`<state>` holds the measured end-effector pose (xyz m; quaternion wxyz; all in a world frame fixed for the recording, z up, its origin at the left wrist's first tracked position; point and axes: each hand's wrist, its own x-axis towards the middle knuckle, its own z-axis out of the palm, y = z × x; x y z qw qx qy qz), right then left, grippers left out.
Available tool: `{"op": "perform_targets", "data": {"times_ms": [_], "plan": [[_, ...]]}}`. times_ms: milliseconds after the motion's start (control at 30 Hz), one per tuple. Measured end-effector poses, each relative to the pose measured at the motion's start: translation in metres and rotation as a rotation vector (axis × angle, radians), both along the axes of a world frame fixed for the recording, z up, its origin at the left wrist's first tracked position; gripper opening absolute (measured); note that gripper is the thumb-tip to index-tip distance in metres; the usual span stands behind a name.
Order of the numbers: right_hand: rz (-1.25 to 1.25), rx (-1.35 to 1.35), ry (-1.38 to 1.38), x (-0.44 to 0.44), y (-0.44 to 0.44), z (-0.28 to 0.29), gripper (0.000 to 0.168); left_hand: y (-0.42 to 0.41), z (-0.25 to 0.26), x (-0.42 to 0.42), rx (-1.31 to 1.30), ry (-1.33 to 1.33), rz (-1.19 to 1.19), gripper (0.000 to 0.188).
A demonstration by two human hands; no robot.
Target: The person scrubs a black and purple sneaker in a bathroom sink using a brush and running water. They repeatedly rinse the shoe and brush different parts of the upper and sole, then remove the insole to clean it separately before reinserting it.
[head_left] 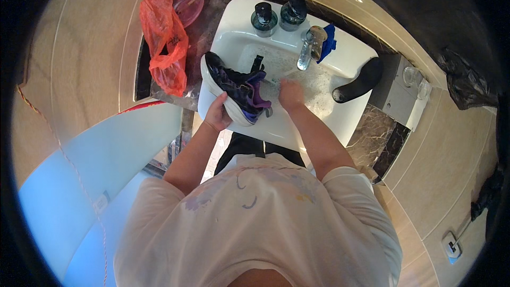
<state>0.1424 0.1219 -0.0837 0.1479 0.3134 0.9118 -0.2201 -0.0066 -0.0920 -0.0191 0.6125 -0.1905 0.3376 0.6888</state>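
Observation:
My left hand (pixel 218 113) grips a black and purple sneaker (pixel 235 85) by its white sole, near the heel. The shoe is tilted over the left side of a white washbasin (pixel 275 133), with its strap (pixel 257 63) hanging loose and its purple lining showing. My right hand (pixel 291 93) is closed over the basin, just right of the shoe's opening. Its fingers hold a thin, pale brush (pixel 272 81), mostly hidden and too small to make out fully. Soapy water (pixel 314 87) with foam lies in the bowl. A black insole (pixel 358 81) rests across the basin's right rim.
Two dark pump bottles (pixel 264 20) and a metal faucet (pixel 314 44) stand at the basin's back, a blue cloth (pixel 328 43) behind the faucet. A red plastic bag (pixel 165 44) and a pink bowl (pixel 189 6) sit left. A grey box (pixel 392 87) stands right.

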Motion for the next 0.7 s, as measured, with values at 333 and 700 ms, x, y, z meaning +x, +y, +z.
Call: {"op": "perform_targets", "data": {"times_ms": [333, 700], "plan": [[0.020, 0.028, -0.153, 0.004, 0.012, 0.003, 0.022, -0.001, 0.000, 0.002, -0.002, 0.018, -0.024, 0.069], [0.084, -0.054, -0.210, -0.016, 0.029, 0.007, 0.024, -0.011, -0.015, -0.004, 0.064, 0.026, -0.039, 0.073]]}}
